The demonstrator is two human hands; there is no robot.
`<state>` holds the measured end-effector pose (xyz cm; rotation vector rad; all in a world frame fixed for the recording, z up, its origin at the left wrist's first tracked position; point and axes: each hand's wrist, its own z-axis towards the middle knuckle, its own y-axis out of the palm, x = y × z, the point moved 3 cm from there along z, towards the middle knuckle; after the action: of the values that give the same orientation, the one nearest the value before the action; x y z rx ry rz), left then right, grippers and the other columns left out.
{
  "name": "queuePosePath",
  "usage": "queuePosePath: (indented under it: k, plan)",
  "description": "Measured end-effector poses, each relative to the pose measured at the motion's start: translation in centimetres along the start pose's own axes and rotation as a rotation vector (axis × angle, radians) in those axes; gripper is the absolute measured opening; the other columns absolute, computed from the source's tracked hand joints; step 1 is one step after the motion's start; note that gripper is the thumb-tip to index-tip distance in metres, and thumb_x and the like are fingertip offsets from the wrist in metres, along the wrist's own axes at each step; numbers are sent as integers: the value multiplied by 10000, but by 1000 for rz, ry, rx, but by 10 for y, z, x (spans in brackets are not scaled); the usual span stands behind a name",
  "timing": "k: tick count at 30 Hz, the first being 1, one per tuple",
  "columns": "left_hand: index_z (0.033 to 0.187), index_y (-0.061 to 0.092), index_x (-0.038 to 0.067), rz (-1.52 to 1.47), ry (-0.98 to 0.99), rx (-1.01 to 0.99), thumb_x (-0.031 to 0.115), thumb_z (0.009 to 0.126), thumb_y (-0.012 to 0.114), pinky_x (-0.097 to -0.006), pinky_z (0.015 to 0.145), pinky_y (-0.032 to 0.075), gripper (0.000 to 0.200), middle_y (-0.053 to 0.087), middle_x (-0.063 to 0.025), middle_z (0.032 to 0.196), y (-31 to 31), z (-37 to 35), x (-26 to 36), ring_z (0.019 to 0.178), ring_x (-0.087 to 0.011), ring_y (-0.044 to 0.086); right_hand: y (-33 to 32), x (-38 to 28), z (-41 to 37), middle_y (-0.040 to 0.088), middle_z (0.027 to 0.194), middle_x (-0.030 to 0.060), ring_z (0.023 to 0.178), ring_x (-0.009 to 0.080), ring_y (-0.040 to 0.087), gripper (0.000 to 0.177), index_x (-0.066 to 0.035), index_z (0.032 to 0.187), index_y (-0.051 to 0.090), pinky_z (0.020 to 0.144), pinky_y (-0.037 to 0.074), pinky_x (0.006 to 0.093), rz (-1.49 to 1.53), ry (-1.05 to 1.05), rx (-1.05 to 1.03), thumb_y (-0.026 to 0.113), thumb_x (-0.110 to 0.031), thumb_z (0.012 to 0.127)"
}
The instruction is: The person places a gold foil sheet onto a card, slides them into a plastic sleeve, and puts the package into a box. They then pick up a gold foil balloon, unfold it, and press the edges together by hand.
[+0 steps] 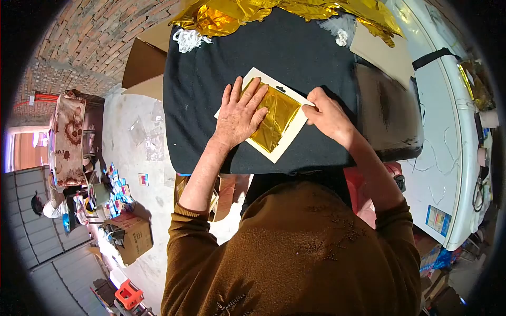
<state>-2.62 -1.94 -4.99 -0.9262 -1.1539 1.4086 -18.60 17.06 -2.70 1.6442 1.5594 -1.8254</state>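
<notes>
On the black cloth (200, 79) of the table lies a tilted white card (290, 138) with a dark hanger slot near its top edge. A folded sheet of gold foil (280, 117) rests on the card's middle. My left hand (241, 113) is flat on the foil and the card's left part, its fingers spread. At the card's right corner, my right hand (328, 115) pinches the edge between thumb and bent fingers.
Crumpled gold foil (258, 16) spans the table's far edge. White string (191, 40) lies at the far left, and a smaller white bundle (341, 37) at the far right. Cardboard sheets (380, 52) sit beyond the right corner. An open box (145, 66) stands left.
</notes>
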Motion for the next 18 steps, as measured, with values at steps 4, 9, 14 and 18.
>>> queuePosePath:
  k: [4, 9, 14, 18]
  plan:
    - [1581, 429, 232, 4, -16, 13, 474, 1086, 390, -538, 1272, 158, 552, 378, -46, 1654, 0, 0, 1, 1539, -384, 264, 13, -6, 0, 701, 951, 177, 811, 195, 722, 377, 31, 1159, 481, 611, 591, 345, 241, 19, 10, 685, -239, 992]
    - [1576, 437, 173, 25, -134, 60, 452, 1080, 421, -556, 1251, 190, 569, 376, -92, 1650, 4, -5, 14, 1521, -414, 286, 17, 7, 23, 704, 960, 168, 827, 185, 730, 285, -6, 1180, 502, 570, 599, 334, 360, -20, -13, 671, -145, 997]
    - [1589, 413, 131, -18, -336, 77, 521, 1079, 395, -589, 1235, 180, 642, 359, -174, 1640, 7, -11, 46, 1522, -457, 257, -20, 1, 53, 631, 945, 29, 833, 81, 611, 234, -39, 1167, 555, 673, 529, 282, 214, -78, -322, 674, -130, 987]
    - [1588, 423, 155, 52, -339, -37, 622, 1043, 405, -665, 1224, 93, 718, 327, -196, 1650, -7, -15, 66, 1559, -450, 173, -40, 7, 99, 656, 994, 59, 961, 157, 612, 255, -35, 1173, 572, 862, 515, 325, -23, -198, -469, 682, -123, 960]
